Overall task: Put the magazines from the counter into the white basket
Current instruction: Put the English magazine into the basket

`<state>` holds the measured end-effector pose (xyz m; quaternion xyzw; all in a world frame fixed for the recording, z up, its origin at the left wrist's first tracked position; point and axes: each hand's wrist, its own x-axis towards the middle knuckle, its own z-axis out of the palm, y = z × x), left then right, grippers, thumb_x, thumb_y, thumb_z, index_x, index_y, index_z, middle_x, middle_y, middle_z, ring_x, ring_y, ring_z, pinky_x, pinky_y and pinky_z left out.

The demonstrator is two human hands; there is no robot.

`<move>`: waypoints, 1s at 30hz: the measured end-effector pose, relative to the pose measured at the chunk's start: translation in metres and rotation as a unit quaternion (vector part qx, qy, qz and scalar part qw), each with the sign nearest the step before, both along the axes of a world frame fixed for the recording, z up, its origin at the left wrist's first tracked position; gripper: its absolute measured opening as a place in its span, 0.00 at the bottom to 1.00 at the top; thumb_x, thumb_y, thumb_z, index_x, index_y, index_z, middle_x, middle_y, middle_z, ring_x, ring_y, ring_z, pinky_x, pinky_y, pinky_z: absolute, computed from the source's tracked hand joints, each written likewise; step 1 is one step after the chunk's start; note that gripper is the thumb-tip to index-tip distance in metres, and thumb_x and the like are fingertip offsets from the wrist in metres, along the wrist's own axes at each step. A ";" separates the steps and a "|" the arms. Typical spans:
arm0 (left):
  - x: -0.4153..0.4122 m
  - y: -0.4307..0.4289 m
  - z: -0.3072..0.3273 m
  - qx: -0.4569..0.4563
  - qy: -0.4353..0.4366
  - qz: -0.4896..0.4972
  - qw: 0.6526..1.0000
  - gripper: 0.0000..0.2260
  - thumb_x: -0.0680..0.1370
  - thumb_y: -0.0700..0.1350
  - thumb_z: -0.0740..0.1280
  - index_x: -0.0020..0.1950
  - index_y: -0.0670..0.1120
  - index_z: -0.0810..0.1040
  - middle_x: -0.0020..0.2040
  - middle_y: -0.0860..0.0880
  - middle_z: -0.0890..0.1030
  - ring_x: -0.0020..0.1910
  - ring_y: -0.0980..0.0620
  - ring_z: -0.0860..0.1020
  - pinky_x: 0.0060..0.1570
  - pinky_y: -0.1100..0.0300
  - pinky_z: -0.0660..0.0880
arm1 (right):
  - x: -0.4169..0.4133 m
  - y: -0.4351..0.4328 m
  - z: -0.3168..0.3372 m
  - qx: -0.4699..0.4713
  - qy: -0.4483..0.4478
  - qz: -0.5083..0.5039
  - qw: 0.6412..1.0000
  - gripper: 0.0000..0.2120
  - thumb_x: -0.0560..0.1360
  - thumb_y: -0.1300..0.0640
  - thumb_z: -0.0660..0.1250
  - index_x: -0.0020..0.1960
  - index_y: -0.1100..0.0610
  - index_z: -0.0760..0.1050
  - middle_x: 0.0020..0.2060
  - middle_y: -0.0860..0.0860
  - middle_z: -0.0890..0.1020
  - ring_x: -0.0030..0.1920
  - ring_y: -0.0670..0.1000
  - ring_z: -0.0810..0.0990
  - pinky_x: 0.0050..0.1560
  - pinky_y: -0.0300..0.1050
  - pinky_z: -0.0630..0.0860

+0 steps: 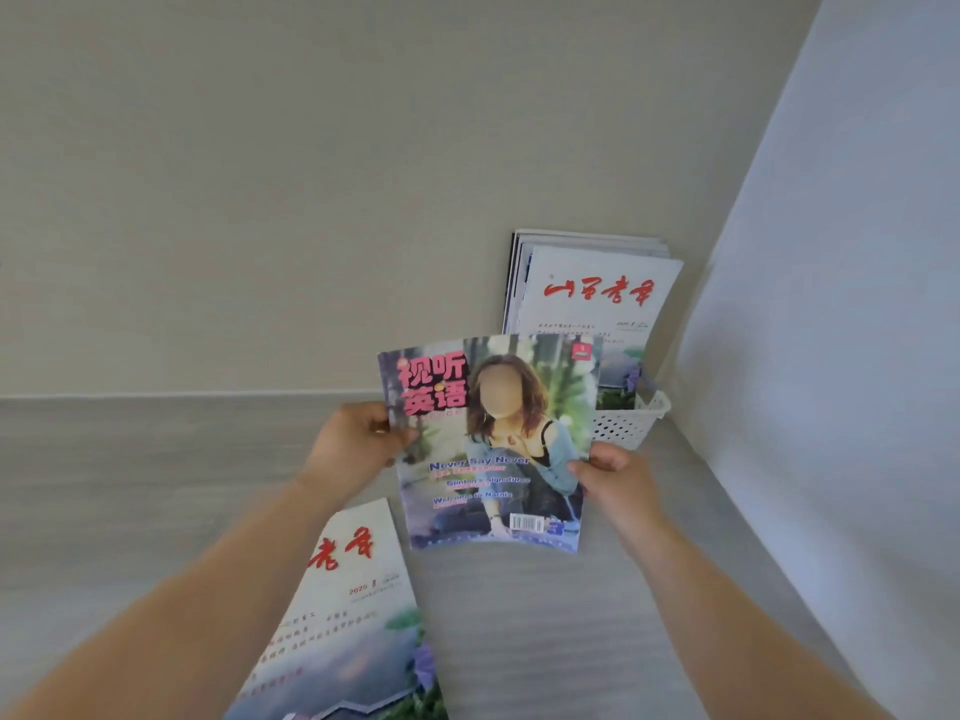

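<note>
Counter mag [358,605]: "2025"; hands [353,444] [618,475] grip "Never Say Never" mag [493,439].

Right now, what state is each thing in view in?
Colourful photo-cover magazine: held in the air.
Left hand: grips its left edge.
Right hand: grips its right edge.
White perforated plastic basket: holds several upright magazines.
White red-titled magazine: lies flat on grey counter.

light: soft, even daylight | shadows: faint | focus: slightly soft overall | edges: wide-angle bending
</note>
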<state>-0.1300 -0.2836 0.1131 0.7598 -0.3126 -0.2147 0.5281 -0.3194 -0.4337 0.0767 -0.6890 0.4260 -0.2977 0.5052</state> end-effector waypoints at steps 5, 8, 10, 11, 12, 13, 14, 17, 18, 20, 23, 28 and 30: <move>-0.002 -0.062 0.044 -0.065 -0.075 0.006 0.995 0.08 0.71 0.34 0.68 0.34 0.45 0.77 0.27 0.53 0.75 0.38 0.50 0.72 0.46 0.52 0.75 | 0.001 -0.060 0.045 -0.060 -0.040 -0.028 0.997 0.06 0.70 0.67 0.65 0.45 0.66 0.79 0.42 0.65 0.82 0.37 0.52 0.77 0.42 0.45 0.73; -0.001 -0.101 0.067 -0.093 -0.090 -0.005 0.992 0.12 0.71 0.35 0.68 0.30 0.49 0.75 0.23 0.59 0.75 0.29 0.56 0.72 0.43 0.57 0.72 | 0.001 -0.096 0.069 -0.087 -0.076 -0.055 0.992 0.06 0.71 0.66 0.65 0.47 0.64 0.79 0.33 0.57 0.82 0.33 0.50 0.75 0.35 0.36 0.75; -0.002 -0.126 0.074 -0.108 -0.092 -0.013 0.990 0.06 0.71 0.35 0.68 0.35 0.43 0.79 0.26 0.58 0.76 0.28 0.59 0.71 0.42 0.58 0.72 | 0.000 -0.117 0.079 -0.109 -0.105 -0.079 0.985 0.08 0.71 0.66 0.65 0.48 0.62 0.80 0.26 0.56 0.80 0.28 0.50 0.74 0.28 0.32 0.71; -0.004 -0.138 0.076 -0.112 -0.094 -0.012 0.989 0.05 0.71 0.36 0.68 0.35 0.43 0.79 0.28 0.56 0.76 0.28 0.59 0.71 0.40 0.58 0.73 | 0.000 -0.127 0.082 -0.119 -0.119 -0.085 0.982 0.09 0.71 0.67 0.65 0.49 0.59 0.79 0.26 0.52 0.80 0.26 0.46 0.75 0.27 0.28 0.70; -0.006 -0.149 0.076 -0.114 -0.095 -0.012 0.989 0.08 0.71 0.36 0.68 0.33 0.46 0.78 0.30 0.55 0.75 0.29 0.58 0.71 0.38 0.60 0.73 | 0.001 -0.136 0.083 -0.126 -0.129 -0.088 0.980 0.11 0.71 0.67 0.65 0.50 0.56 0.78 0.28 0.47 0.79 0.25 0.40 0.76 0.27 0.24 0.70; -0.007 -0.159 0.073 -0.112 -0.094 -0.012 0.989 0.12 0.71 0.36 0.68 0.30 0.49 0.75 0.30 0.55 0.75 0.29 0.58 0.71 0.37 0.62 0.72 | 0.001 -0.144 0.081 -0.127 -0.132 -0.091 0.979 0.12 0.71 0.68 0.65 0.50 0.54 0.76 0.31 0.44 0.77 0.25 0.35 0.76 0.27 0.21 0.68; -0.008 -0.168 0.069 -0.103 -0.093 -0.010 0.990 0.13 0.71 0.37 0.68 0.29 0.51 0.74 0.30 0.55 0.75 0.29 0.57 0.72 0.37 0.63 0.72 | 0.002 -0.152 0.077 -0.121 -0.131 -0.096 0.979 0.12 0.71 0.68 0.65 0.50 0.55 0.76 0.32 0.43 0.77 0.24 0.33 0.75 0.27 0.21 0.68; -0.010 -0.188 0.047 -0.050 -0.084 -0.012 0.995 0.13 0.71 0.38 0.68 0.29 0.51 0.73 0.30 0.54 0.75 0.33 0.50 0.73 0.38 0.60 0.73 | 0.003 -0.171 0.056 -0.081 -0.098 -0.116 0.985 0.08 0.71 0.68 0.64 0.47 0.61 0.79 0.26 0.44 0.77 0.24 0.42 0.75 0.22 0.24 0.67; -0.010 -0.193 0.039 -0.031 -0.081 -0.012 0.996 0.13 0.71 0.38 0.68 0.29 0.50 0.73 0.30 0.53 0.75 0.34 0.49 0.72 0.36 0.61 0.72 | 0.003 -0.176 0.047 -0.065 -0.085 -0.118 0.987 0.06 0.71 0.68 0.64 0.45 0.61 0.79 0.23 0.43 0.77 0.23 0.44 0.74 0.20 0.25 0.67; -0.008 -0.200 0.023 0.005 -0.083 -0.014 0.996 0.12 0.71 0.38 0.68 0.29 0.49 0.73 0.30 0.51 0.75 0.33 0.50 0.71 0.32 0.65 0.68 | 0.005 -0.183 0.030 -0.040 -0.058 -0.117 0.991 0.05 0.71 0.67 0.64 0.42 0.61 0.78 0.26 0.47 0.79 0.24 0.44 0.75 0.21 0.29 0.69; -0.004 -0.204 0.005 0.040 -0.081 -0.015 0.996 0.07 0.71 0.38 0.67 0.33 0.44 0.76 0.28 0.49 0.72 0.27 0.53 0.67 0.23 0.70 0.63 | 0.012 -0.188 0.006 -0.021 -0.022 -0.112 0.993 0.05 0.71 0.67 0.64 0.43 0.66 0.78 0.29 0.53 0.78 0.31 0.52 0.73 0.29 0.35 0.70; 0.003 -0.216 -0.010 0.047 -0.078 0.015 0.996 0.05 0.71 0.38 0.68 0.35 0.45 0.77 0.30 0.49 0.75 0.32 0.50 0.71 0.30 0.65 0.66 | 0.027 -0.191 -0.013 -0.005 -0.034 -0.127 0.991 0.08 0.71 0.68 0.64 0.49 0.69 0.78 0.44 0.66 0.82 0.40 0.58 0.77 0.51 0.60 0.75; 0.006 -0.221 -0.012 0.028 -0.069 0.045 0.996 0.02 0.70 0.38 0.69 0.38 0.44 0.78 0.30 0.54 0.74 0.31 0.54 0.71 0.31 0.66 0.66 | 0.029 -0.195 -0.015 -0.020 -0.033 -0.130 0.991 0.08 0.71 0.68 0.64 0.48 0.68 0.78 0.45 0.66 0.82 0.47 0.65 0.79 0.49 0.56 0.75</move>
